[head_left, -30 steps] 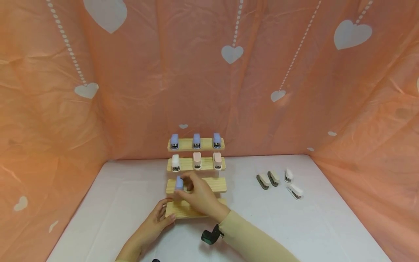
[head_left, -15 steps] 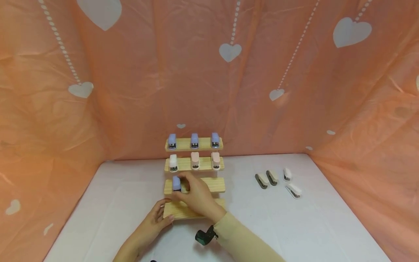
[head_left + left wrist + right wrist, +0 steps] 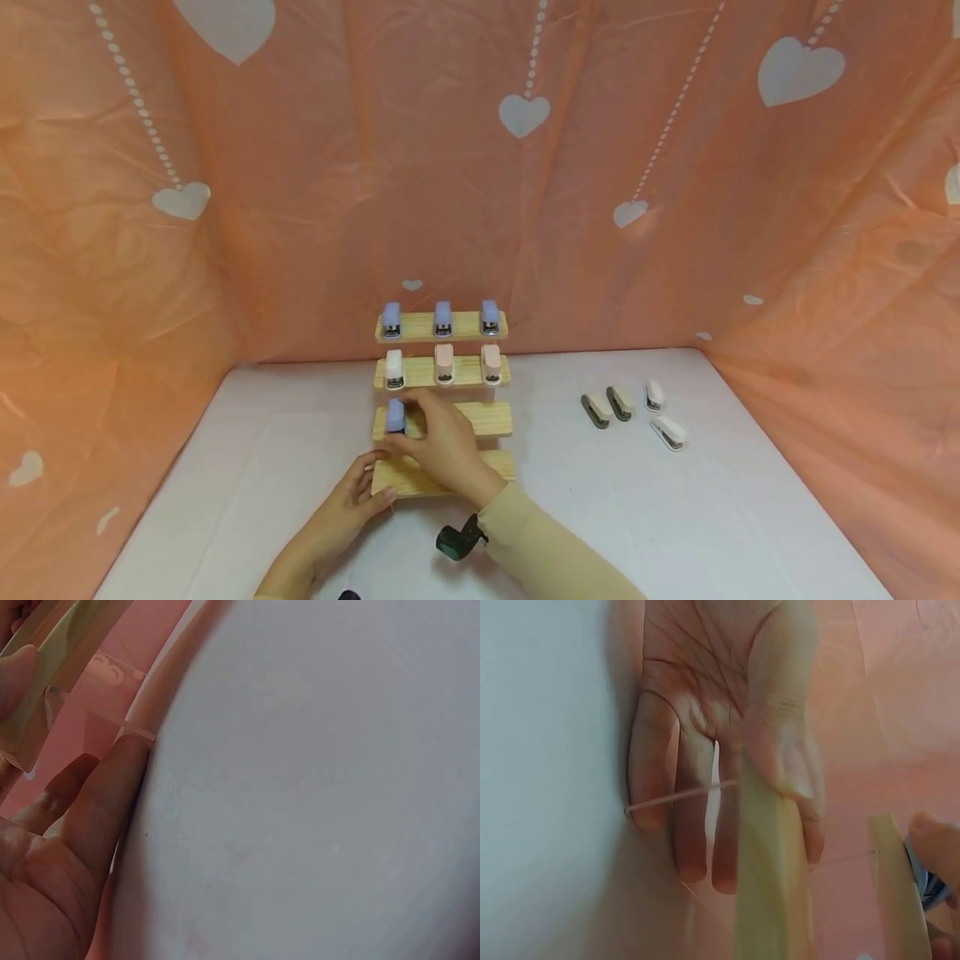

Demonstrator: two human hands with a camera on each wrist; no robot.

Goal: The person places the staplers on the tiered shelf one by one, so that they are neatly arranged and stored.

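Observation:
A tiered wooden display rack (image 3: 405,479) with clear side supports stands on the white table. My left hand (image 3: 347,504) holds its lower left corner; in the left wrist view the thumb (image 3: 16,679) presses the wood while fingers lie by the clear support. At the left end of the second shelf from the bottom, my right hand (image 3: 450,446) pinches a small purple stapler (image 3: 395,414). The right wrist view catches that stapler (image 3: 930,886) at its right edge, between fingertips, and my left hand (image 3: 697,735) on the rack.
Three purple staplers (image 3: 442,319) line the top shelf. Below them are a white stapler (image 3: 394,368) and two pink staplers (image 3: 444,363). On the table to the right lie two grey-and-cream staplers (image 3: 597,410) and two white staplers (image 3: 669,433). Orange heart-printed cloth (image 3: 450,208) surrounds the table.
The head view has shifted slightly, moving everything a little left. More of the held stapler's dark base shows than a second ago. My left hand keeps its hold on the rack.

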